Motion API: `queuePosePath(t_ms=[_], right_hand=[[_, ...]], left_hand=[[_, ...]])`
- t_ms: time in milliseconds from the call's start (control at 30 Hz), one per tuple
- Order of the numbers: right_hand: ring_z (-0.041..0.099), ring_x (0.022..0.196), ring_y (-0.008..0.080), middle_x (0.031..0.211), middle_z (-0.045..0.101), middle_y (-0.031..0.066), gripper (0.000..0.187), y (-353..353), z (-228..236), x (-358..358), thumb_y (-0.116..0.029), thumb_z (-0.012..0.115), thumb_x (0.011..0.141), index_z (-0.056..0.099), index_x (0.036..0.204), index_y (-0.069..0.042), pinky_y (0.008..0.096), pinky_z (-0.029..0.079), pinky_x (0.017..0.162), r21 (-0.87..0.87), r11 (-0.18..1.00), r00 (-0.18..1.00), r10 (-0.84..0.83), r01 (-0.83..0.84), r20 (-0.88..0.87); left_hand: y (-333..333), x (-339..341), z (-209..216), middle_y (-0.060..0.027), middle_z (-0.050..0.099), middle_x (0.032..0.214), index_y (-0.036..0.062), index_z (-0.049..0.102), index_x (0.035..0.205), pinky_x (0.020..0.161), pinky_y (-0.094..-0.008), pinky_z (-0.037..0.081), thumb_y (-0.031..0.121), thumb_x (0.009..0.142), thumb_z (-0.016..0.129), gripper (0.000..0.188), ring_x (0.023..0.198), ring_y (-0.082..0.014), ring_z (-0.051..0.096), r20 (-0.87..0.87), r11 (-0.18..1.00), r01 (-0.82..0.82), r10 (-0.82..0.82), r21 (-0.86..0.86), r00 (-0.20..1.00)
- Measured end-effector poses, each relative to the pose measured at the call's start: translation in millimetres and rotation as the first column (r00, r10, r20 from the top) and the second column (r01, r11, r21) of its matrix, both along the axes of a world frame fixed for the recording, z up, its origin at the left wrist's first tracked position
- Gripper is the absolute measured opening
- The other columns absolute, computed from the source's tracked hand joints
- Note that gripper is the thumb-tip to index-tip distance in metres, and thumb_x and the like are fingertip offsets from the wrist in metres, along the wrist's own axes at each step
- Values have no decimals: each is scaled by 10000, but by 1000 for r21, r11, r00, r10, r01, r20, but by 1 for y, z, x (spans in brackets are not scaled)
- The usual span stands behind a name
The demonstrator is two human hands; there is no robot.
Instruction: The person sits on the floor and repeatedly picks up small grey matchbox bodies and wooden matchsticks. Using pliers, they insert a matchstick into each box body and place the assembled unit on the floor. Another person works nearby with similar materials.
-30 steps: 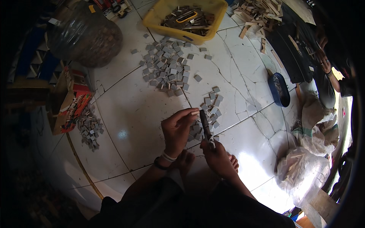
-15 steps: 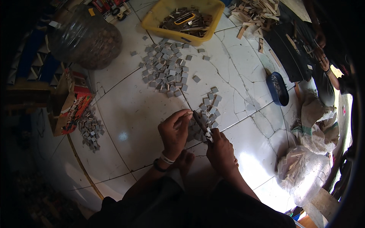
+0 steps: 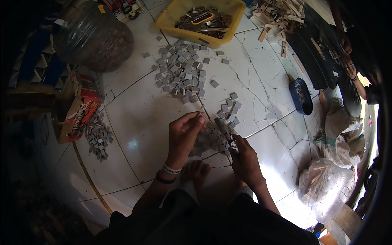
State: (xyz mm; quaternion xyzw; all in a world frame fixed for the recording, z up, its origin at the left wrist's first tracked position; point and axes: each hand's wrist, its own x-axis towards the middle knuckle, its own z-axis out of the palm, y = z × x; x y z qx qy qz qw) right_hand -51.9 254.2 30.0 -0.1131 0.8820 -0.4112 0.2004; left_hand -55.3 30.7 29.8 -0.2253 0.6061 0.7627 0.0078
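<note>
My left hand point(image 3: 183, 136) is closed in a pinch, thumb against fingertips; whatever small thing is between them is too small to name. My right hand point(image 3: 246, 160) is closed round a dark stick-like tool point(image 3: 223, 127) with whitish material near the grip. The tool points up and left over a small heap of square grey tiles point(image 3: 210, 139), apart from my left fingertips. Beyond my hands lies a larger heap of grey tiles point(image 3: 179, 69) on the floor.
A yellow tub point(image 3: 163, 24) of dark pieces stands at the back. A clear jar point(image 3: 94, 41), red carton point(image 3: 81, 110) and more tiles point(image 3: 98, 139) are left. A blue tray point(image 3: 301, 96), plastic bag point(image 3: 326, 188) and another person's hand point(image 3: 350, 69) are right; wood strips point(image 3: 281, 14) lie behind.
My right hand has moved a little right and toward me, drawing the tool away from my left fingertips. My left hand has risen slightly, still pinched.
</note>
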Motion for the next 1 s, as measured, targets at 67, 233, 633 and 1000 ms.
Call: queuePosePath(t_ms=[67, 233, 633, 1000], right_hand=[[675, 970, 486, 1110, 677, 265, 392, -1, 0, 1, 1, 665, 952, 570, 1332, -4, 498, 538, 809, -22, 1000, 1000, 4, -4, -6], [673, 947, 500, 1072, 684, 275, 345, 0, 0, 0, 9, 655, 959, 561, 1291, 4, 492, 533, 782, -69, 998, 1000, -5, 6, 17], [678, 934, 495, 1082, 687, 279, 313, -1, 2, 0, 17, 635, 978, 548, 1278, -10, 476, 534, 768, -86, 996, 998, -6, 11, 58], [672, 977, 515, 1058, 689, 281, 278, -1, -3, 1, 25, 622, 984, 527, 1243, -6, 472, 536, 779, -114, 993, 994, -26, 38, 106]], left_hand=[[1, 1, 4, -66, 746, 953, -79, 716, 1172, 839, -253, 540, 153, 1014, 717, 281, 879, -87, 657, 16, 1000, 11, -11, 2, 1000], [2, 0, 6, -62, 746, 961, -78, 716, 1183, 839, -252, 538, 157, 1016, 712, 288, 878, -88, 655, 35, 998, 54, -53, -16, 998], [2, 2, 5, -49, 740, 959, -90, 714, 1195, 813, -242, 528, 151, 1010, 716, 304, 864, -74, 641, 37, 998, 52, -51, -37, 998], [0, 2, 3, -49, 744, 996, -85, 713, 1203, 832, -237, 533, 151, 1008, 724, 307, 887, -79, 653, 16, 998, 62, -62, -9, 998]])
